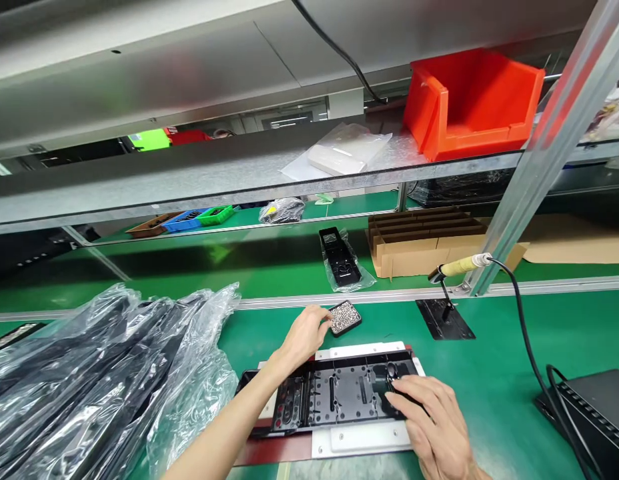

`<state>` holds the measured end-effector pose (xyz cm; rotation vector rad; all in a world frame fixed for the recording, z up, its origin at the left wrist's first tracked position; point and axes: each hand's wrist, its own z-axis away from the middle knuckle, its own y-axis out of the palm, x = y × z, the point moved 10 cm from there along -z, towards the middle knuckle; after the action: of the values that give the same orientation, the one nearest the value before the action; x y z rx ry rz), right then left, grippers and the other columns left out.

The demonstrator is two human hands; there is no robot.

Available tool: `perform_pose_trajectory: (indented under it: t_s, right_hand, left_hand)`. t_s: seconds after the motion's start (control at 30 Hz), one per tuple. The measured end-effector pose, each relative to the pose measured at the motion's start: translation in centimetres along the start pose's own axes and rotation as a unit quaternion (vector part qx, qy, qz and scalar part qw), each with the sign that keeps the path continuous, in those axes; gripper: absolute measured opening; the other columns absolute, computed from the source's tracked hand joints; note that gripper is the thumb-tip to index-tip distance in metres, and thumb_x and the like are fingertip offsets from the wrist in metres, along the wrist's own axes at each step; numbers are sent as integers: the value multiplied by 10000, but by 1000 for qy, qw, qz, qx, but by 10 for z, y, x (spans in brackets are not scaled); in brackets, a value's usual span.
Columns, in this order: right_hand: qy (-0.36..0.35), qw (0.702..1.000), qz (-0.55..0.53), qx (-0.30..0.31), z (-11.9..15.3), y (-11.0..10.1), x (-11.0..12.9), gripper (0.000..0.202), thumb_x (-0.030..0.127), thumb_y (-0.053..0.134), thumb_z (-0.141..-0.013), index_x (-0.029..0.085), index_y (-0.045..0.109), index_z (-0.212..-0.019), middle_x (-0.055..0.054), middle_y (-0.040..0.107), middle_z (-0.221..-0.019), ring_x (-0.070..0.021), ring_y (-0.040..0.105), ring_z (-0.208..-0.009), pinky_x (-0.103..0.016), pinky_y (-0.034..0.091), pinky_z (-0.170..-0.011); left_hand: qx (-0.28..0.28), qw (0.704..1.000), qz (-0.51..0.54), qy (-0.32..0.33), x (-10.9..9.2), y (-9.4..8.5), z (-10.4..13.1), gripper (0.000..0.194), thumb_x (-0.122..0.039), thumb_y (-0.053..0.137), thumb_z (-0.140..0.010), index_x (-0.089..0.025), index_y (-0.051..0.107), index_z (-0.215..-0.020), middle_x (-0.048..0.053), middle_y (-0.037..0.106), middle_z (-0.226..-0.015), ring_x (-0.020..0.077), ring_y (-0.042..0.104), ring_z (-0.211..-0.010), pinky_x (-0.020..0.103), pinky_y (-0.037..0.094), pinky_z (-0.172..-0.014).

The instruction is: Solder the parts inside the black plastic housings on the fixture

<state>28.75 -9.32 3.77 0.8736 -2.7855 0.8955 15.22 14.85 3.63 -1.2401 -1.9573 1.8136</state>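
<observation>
Black housing [347,392], long axis left to right

The green table [499,407] bears a small tray of metal pieces [345,318] at the left hand's [307,332] fingertips, bagged black parts [104,380] left of it, a white-edged fixture [369,437] beneath the right hand [434,417], and a black stand [445,319] beyond.
</observation>
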Motion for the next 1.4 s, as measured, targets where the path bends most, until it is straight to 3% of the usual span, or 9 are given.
perform_pose_trajectory:
  t_s: [0.17, 0.27, 0.37, 0.5, 0.6, 0.7, 0.87, 1.2, 1.4]
  right_hand:
    - [46, 997, -22, -50, -3, -13, -10, 359, 39, 481, -883, 170, 718, -1120, -123, 713, -1074, -275, 658, -1037, -443, 553, -818]
    - [66, 995, -49, -49, -6, -12, -14, 366, 15, 476, -890, 167, 706, -1131, -127, 699, -1056, -268, 649, -1009, -448, 560, -801]
    - [82, 993, -67, -43, -4, -9, -18, 354, 11, 490, -899, 173, 697, -1136, -124, 690, -1046, -266, 645, -994, -455, 561, -800]
    - [97, 991, -79, -47, -4, -9, -22, 337, 1, 505, -903, 179, 696, -1117, -113, 686, -1021, -259, 639, -977, -450, 554, -796]
    - [113, 988, -84, -61, -7, -14, -26, 338, -9, 494, -911, 179, 696, -1106, -109, 680, -1014, -253, 625, -980, -456, 539, -809]
    - [132, 985, -83, -74, -8, -18, -31, 340, -11, 477, -927, 180, 701, -1098, -110, 676, -1011, -248, 608, -993, -466, 518, -827]
    - [152, 982, -81, -79, -8, -21, -36, 340, -13, 473, -936, 183, 712, -1079, -102, 681, -1012, -236, 602, -1001, -455, 504, -836]
    - [158, 981, -77, -78, -7, -22, -40, 337, -5, 503, -921, 200, 730, -1064, -89, 683, -1012, -233, 608, -1001, -441, 504, -841]
    - [158, 981, -77, -79, -8, -24, -38, 338, -9, 508, -914, 200, 731, -1058, -88, 683, -1010, -233, 612, -1004, -435, 503, -838]
  left_hand:
    - [52, 998, -9, 15, 12, 38, -31, 192, -133, 575, -931, -170, 702, -791, 77, 706, -853, 235, 645, -959, 358, 496, -841]
    - [62, 998, -6, 12, 13, 49, -33, 220, -255, 608, -966, -155, 649, -775, 35, 655, -808, 195, 629, -891, 361, 503, -834]
    - [56, 998, 14, 4, 11, 48, -36, 252, -352, 643, -960, -151, 625, -807, 8, 642, -827, 168, 621, -846, 362, 510, -840]
    - [17, 997, 68, -32, 8, 31, -37, 171, -188, 576, -915, -168, 615, -749, 24, 654, -758, 171, 604, -757, 310, 459, -734]
    - [-14, 989, 129, -65, -2, 14, -22, 138, -184, 527, -891, -177, 629, -798, 21, 673, -751, 161, 596, -690, 286, 437, -677]
    - [-9, 978, 198, -63, -27, 7, 6, 141, -241, 541, -899, -181, 666, -923, 29, 716, -859, 159, 630, -758, 261, 464, -693]
    - [56, 951, 297, -62, -66, 21, 53, 209, -318, 586, -927, -188, 748, -950, 27, 723, -838, 152, 591, -724, 258, 461, -681]
    - [76, 936, 327, -107, -71, 33, 82, 160, -313, 639, -920, -201, 748, -957, 21, 730, -879, 143, 560, -720, 254, 446, -674]
    - [73, 966, 246, -29, -85, 32, 86, 108, -239, 645, -948, -227, 752, -937, 0, 722, -876, 139, 609, -761, 265, 461, -724]
